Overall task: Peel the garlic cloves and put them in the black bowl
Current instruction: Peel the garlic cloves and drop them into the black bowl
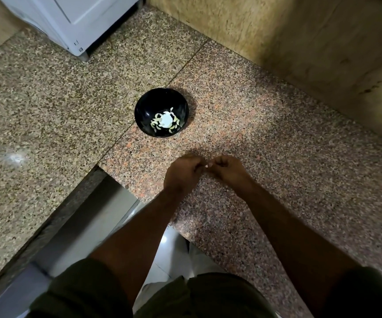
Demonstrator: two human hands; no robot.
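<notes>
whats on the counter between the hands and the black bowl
Nothing: in the head view only bare speckled counter lies between the black bowl and the left hand and right hand, which pinch a small white garlic clove.

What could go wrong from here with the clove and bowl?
1. Both hands, left hand and right hand, pinch one small clove above the counter, well short of the bowl; a slip would likely drop it on the stone, or off the near edge.
2. The fingers hide most of the clove, so leftover skin may go unnoticed into the bowl.
3. Peel scraps could be hard to spot on the speckled counter.
</notes>
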